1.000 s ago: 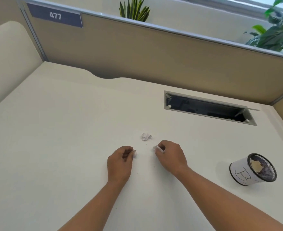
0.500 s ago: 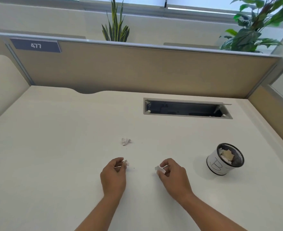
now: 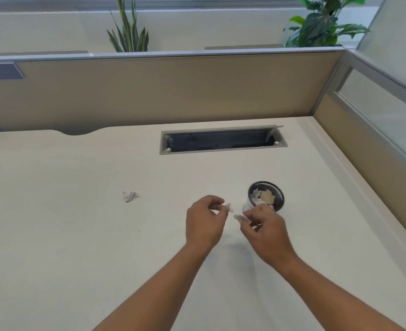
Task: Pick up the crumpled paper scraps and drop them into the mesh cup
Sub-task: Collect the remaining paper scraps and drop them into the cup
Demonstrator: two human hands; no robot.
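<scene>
The black mesh cup [image 3: 275, 190] stands on the white desk, with paper pieces inside. My right hand [image 3: 265, 231] hovers just in front of it and covers its lower wall, pinching a small white paper scrap [image 3: 238, 218]. My left hand [image 3: 204, 223] is close beside it on the left and pinches another small scrap [image 3: 228, 208] at its fingertips. A third crumpled scrap [image 3: 129, 196] lies alone on the desk further left.
An open cable slot [image 3: 222, 140] is cut into the desk behind the cup. Tan partition walls [image 3: 173, 91] close the desk at the back and right. Two plants stand beyond the partition.
Both hands have lifted off the desk with their scraps and moved right, up to the mesh cup. The view has swung right, so the lone scrap now lies further left.
</scene>
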